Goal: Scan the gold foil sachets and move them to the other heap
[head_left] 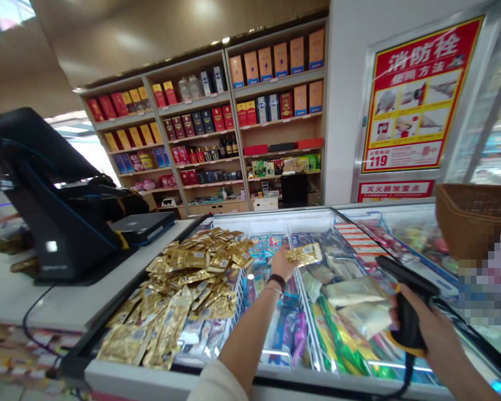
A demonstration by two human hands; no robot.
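Left hand (281, 262): pinching one gold packet (305, 254) by its end, above wire baskets (308, 312); could drop among other packs (354, 289) if loosely held;
Right hand (438, 328): wrapped around scanner (411, 320);
Cord (408, 367): hanging near freezer edge (150, 383); could snag if pulled;
Pile (192, 270): heaped beside counter (87, 298), on a base too glary to judge; could slide if bumped;
Room: open above baskets, between both hands.

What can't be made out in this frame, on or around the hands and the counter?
All in the head view:
Print on the gold packet in the left hand: too small.
Lower layers of the gold pile: under the top ones.
Part of the scanner: behind the right hand.
Black terminal: cut by the left edge.
Brown basket: partly pixelated, cut by the right edge.
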